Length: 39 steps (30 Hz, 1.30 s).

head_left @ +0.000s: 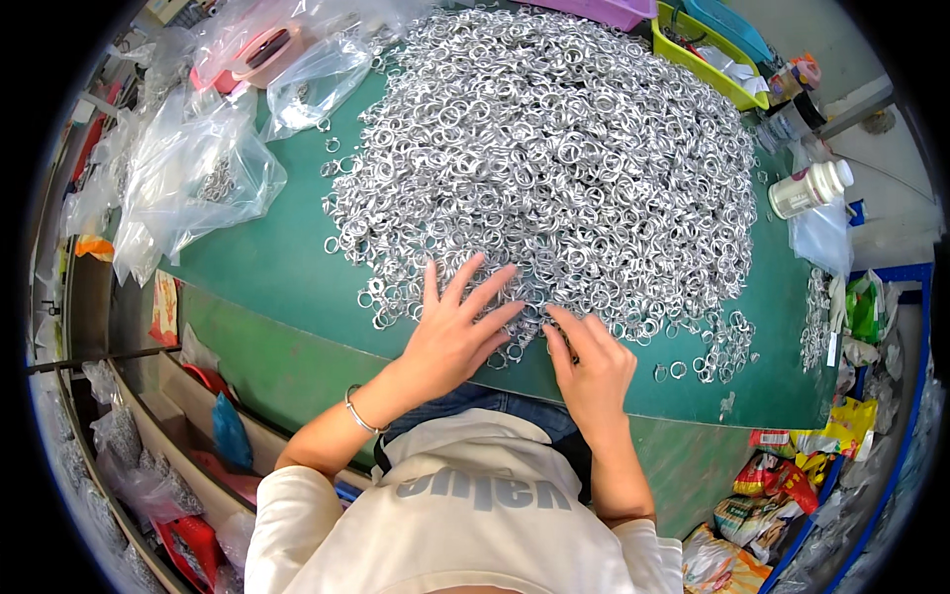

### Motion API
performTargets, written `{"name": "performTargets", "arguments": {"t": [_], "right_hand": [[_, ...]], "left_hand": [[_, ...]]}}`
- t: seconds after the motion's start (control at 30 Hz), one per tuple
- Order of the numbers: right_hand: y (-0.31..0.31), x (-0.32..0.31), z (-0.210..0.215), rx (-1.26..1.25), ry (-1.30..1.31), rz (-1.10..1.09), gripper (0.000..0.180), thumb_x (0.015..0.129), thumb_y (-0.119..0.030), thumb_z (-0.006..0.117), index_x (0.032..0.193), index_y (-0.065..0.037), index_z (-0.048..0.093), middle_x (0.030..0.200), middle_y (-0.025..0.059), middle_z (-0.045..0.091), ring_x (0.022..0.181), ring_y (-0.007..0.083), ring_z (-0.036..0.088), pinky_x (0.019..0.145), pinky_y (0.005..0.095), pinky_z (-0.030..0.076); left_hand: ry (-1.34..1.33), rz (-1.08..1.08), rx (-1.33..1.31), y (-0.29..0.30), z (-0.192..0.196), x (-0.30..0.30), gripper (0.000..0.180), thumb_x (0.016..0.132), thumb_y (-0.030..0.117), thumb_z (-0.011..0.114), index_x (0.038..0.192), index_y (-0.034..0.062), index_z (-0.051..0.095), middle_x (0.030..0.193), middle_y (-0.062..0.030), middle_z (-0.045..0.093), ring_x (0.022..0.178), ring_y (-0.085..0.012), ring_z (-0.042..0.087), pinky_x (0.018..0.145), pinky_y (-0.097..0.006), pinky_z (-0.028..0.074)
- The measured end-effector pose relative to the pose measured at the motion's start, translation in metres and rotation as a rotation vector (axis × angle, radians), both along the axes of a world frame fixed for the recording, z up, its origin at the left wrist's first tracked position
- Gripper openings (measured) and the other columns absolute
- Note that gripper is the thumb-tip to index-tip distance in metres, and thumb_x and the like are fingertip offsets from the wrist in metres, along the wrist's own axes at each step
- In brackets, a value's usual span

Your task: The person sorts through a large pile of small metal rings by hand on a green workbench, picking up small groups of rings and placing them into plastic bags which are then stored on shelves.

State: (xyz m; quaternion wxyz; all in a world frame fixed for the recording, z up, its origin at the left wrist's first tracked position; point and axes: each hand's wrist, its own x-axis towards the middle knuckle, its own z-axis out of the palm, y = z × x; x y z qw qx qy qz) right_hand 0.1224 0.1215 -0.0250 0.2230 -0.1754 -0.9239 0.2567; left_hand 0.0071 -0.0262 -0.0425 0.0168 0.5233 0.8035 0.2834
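A broad heap of small silver metal rings (554, 148) covers much of the green tabletop (307, 287). Over the heap's near edge lies my left hand (455, 322), palm down with its fingers spread, the tips among the rings. Just to its right, my right hand (591, 356) is at the same edge. Its thumb and index finger come close together in a pinch beside the rings, and the other fingers curl in. Whatever is between those fingertips is too small to make out. A small loose cluster of rings (725, 346) lies to the right of my right hand.
Clear plastic bags (188, 188) and a pink container (267, 59) stand at the left. A yellow-green basket (708, 59) borders the back right, near a white bottle (811, 188). Colourful packets (767, 485) fill a shelf at the lower right; an open drawer (178, 396) is lower left.
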Motion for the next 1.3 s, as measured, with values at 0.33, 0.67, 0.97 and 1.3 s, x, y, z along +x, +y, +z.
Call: {"name": "performTargets", "arguments": {"t": [0.33,0.67,0.97,1.3], "right_hand": [[0.008,-0.015,-0.010,-0.784,0.054,-0.035,0.015,0.089,-0.013,0.059,0.092,0.000,0.064,0.064,0.0018,0.057,0.048,0.0133,0.052,0.045,0.0302,0.041],[0.019,-0.022,-0.006,-2.157,0.453,-0.181,0.036,0.097,-0.026,0.044,0.114,0.004,0.053,0.097,0.0120,0.057,0.087,0.0216,0.056,0.071,0.0310,0.050],[-0.016,-0.034,0.003,-2.151,0.571,0.109,0.049,0.101,-0.037,0.028,0.112,0.004,0.053,0.103,0.0156,0.057,0.100,0.0296,0.053,0.092,0.0402,0.041],[-0.059,-0.040,0.017,-0.346,0.491,0.319,0.027,0.093,-0.012,0.040,0.086,0.006,0.060,0.086,0.0163,0.061,0.087,0.0286,0.057,0.083,0.0396,0.043]], "left_hand": [[-0.028,0.194,0.098,-0.021,-0.014,-0.011,0.030,0.076,-0.001,0.061,0.101,0.0156,0.064,0.131,-0.0096,0.047,0.128,-0.0363,0.036,0.100,-0.070,0.013],[-0.257,0.250,0.366,-0.012,0.001,-0.004,0.028,0.079,-0.002,0.061,0.107,0.0044,0.060,0.121,-0.0132,0.052,0.119,-0.0329,0.047,0.103,-0.052,0.029],[-1.924,0.077,0.757,-0.005,0.024,0.021,0.042,0.099,0.022,0.037,0.133,-0.0009,0.038,0.131,-0.0130,0.047,0.123,-0.0248,0.044,0.105,-0.039,0.034],[-2.473,0.367,1.108,0.012,0.018,0.025,0.023,0.095,0.027,0.050,0.094,0.0053,0.057,0.080,0.0002,0.055,0.071,-0.0108,0.053,0.066,-0.027,0.046]]}}
